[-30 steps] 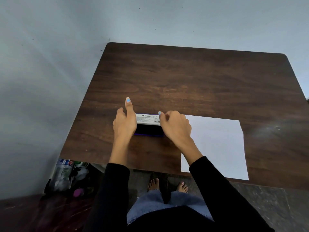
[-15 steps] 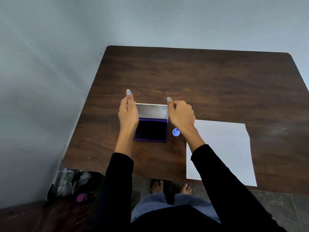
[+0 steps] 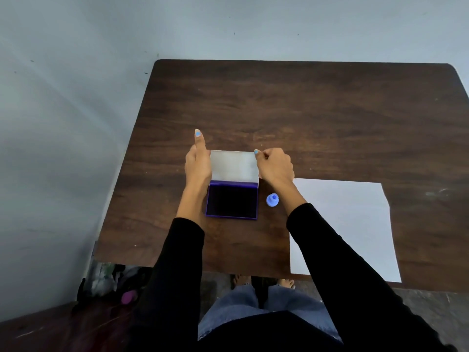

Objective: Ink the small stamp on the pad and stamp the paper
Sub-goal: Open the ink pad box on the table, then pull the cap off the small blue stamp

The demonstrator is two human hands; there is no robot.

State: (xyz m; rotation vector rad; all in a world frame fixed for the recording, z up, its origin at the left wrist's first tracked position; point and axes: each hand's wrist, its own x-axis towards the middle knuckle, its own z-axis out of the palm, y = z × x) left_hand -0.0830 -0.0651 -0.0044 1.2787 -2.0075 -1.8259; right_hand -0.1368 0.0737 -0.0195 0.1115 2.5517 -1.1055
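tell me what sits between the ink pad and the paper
In the head view, the small blue stamp stands on the table between the open ink pad and the paper; the right forearm crosses there too.

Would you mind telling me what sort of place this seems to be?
Probably a plain room at home: a bare wooden table pushed against a painted wall, with bags heaped on the floor beside it.

head-worn view, looking steeply down, near table (image 3: 304, 110)

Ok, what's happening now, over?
Both hands, left hand and right hand, holding lid open. Ink pad exposed. Small stamp untouched. Paper blank, unobstructed.
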